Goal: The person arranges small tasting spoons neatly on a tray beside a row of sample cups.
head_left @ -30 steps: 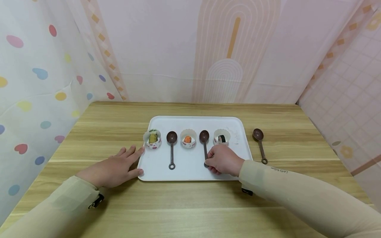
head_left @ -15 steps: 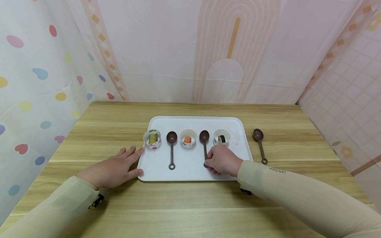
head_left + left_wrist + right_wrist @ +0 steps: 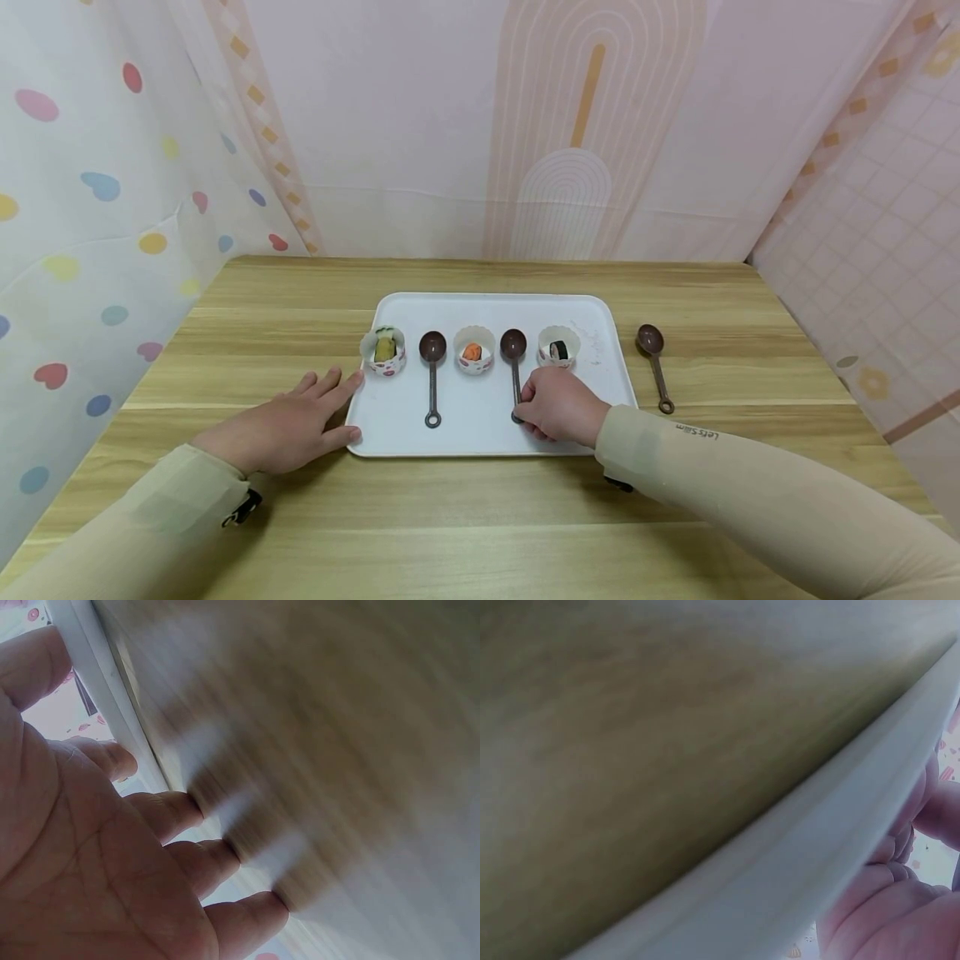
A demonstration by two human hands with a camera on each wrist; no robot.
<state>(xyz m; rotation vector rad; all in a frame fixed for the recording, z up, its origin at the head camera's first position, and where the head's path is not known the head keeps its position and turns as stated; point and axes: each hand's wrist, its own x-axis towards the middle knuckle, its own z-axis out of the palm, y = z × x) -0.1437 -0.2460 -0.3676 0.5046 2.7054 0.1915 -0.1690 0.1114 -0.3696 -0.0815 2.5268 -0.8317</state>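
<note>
My right hand point(image 3: 564, 406) pinches the handle end of a brown measuring spoon point(image 3: 513, 346) on the white tray point(image 3: 480, 433). The spoon's bowl points to the far side. With fingers spread, my left hand point(image 3: 288, 423) touches the tray's left edge; in the left wrist view its palm and fingertips show beside the rim. A second brown spoon point(image 3: 432, 375) lies parallel on the tray. Three paper cups stand in a row there: the left cup point(image 3: 383, 367) holds a greenish-yellow piece, the middle cup point(image 3: 476, 364) an orange piece, the right cup point(image 3: 570, 342) a black-rimmed sushi roll point(image 3: 558, 350).
Off the tray, a third brown spoon point(image 3: 655, 362) lies on the wooden table point(image 3: 480, 517) to the right. Patterned curtains point(image 3: 420, 125) hang behind the table and along both sides.
My right hand and the spoon it pinches have shifted very slightly to the left. The left hand stays at the tray's edge.
</note>
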